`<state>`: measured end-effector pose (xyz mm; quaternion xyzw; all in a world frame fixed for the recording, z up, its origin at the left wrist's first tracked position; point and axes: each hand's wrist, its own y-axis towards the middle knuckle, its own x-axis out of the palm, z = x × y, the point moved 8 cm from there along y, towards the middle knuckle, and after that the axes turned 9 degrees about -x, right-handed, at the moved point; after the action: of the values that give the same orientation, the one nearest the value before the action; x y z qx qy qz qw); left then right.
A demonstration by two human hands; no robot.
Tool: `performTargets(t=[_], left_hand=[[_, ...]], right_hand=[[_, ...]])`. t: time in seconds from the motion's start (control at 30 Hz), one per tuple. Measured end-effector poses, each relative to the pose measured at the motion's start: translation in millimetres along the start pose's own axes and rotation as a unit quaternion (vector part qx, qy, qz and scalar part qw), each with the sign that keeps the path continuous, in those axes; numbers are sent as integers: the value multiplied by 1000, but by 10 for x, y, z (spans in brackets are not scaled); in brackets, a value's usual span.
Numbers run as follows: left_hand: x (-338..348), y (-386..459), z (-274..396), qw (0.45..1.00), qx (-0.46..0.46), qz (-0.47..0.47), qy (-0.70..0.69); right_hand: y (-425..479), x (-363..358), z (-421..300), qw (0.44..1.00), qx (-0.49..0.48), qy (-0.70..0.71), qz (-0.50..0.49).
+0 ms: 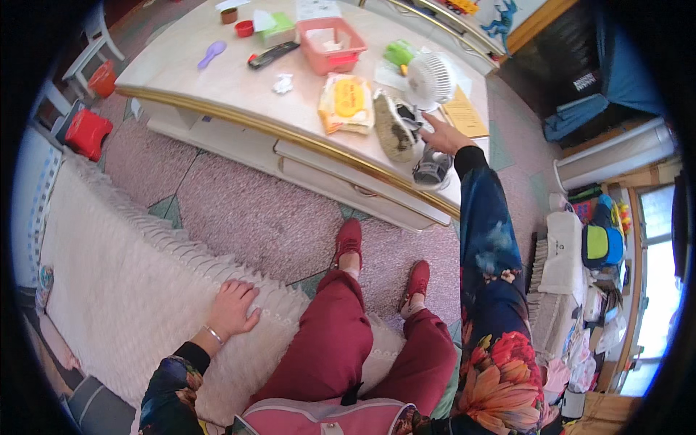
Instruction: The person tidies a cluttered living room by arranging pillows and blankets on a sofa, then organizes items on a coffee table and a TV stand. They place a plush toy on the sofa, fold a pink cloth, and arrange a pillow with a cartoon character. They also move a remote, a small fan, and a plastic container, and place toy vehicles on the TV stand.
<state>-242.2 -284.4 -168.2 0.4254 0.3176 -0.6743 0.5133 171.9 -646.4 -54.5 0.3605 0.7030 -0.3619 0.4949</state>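
Note:
My left hand (234,307), with a silver bangle at the wrist, rests palm down on the white ruffled sofa cover (136,304) and holds nothing. Over the table's right end reaches my right hand (447,136), index finger extended. Its fingertips are close to a small white fan (430,81) and a pair of shoes. One shoe (395,130) lies on its side, its dirty sole showing; the other, a grey shoe (433,166), is just below my palm. Whether my fingers grip a shoe is hidden. A yellow-and-white wipes pack (347,103) lies left of the shoes.
On the white table (196,92) are a pink basket (310,57), a black remote (274,54), a purple spoon (212,53), crumpled tissue (283,83) and a yellow booklet (466,114). A gold-trimmed table edge faces my knees. A red stool (88,133) stands at the left.

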Motion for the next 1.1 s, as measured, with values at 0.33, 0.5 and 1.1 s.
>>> performTargets(t=[0.33,0.5,1.1], left_hand=[[76,-139,-170,1000,-8,2,0],[182,-80,-91,1000,-3,-12,21],[159,-45,283,989,-26,-47,138]], right_hand=[[-439,-77,-277,991,-47,62,108],[-2147,-101,352,987,89,87,101],[-5643,2692,2718,929,367,-49,-11]])
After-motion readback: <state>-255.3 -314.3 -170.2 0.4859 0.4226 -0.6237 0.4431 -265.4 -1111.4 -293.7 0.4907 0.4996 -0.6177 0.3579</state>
